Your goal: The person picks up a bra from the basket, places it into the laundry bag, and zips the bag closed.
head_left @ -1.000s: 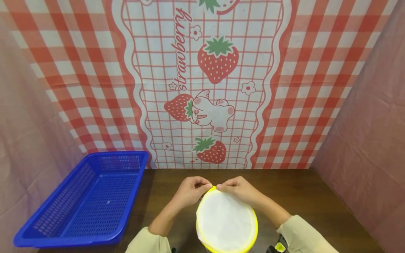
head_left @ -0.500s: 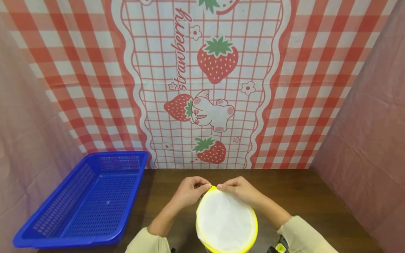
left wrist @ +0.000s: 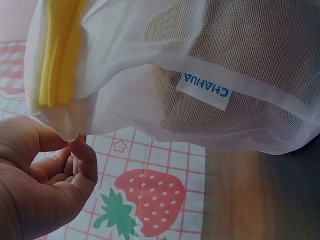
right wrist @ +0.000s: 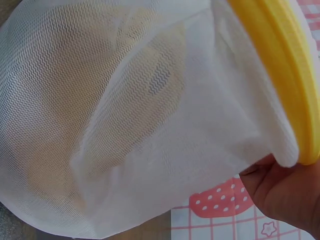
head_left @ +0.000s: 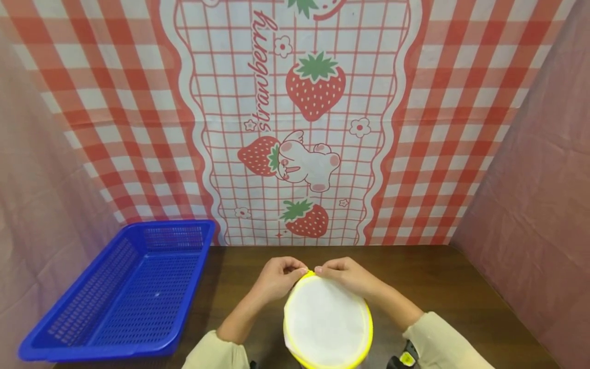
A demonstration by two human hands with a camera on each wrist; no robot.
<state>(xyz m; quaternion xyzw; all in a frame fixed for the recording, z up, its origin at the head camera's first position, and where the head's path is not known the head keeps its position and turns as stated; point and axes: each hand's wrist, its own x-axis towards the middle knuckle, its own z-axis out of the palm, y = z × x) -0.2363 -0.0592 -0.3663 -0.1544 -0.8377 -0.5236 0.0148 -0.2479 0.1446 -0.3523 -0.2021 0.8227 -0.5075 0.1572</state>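
A round white mesh laundry bag (head_left: 327, 323) with a yellow zipper (left wrist: 62, 55) around its top stands before me. At the far edge of that top, my left hand (head_left: 275, 281) pinches the bag between thumb and fingers, close to the zipper's end. Beside it, my right hand (head_left: 348, 277) grips the same edge, thumb on top, the two thumb tips a small gap apart. In the left wrist view a white label (left wrist: 205, 91) with blue letters is on the bag's side. Tan shapes show dimly through the mesh. The right fingers are mostly hidden under the rim.
A blue plastic basket (head_left: 138, 297) with perforated walls stands on the left of the dark wooden table (head_left: 451, 292). Behind the table hangs a strawberry-print checked cloth (head_left: 318, 154). Pinkish cloth (head_left: 530, 195) closes off both sides.
The bag's round top has shifted very slightly left and up. Both hands keep their hold at the far edge, nearly unmoved.
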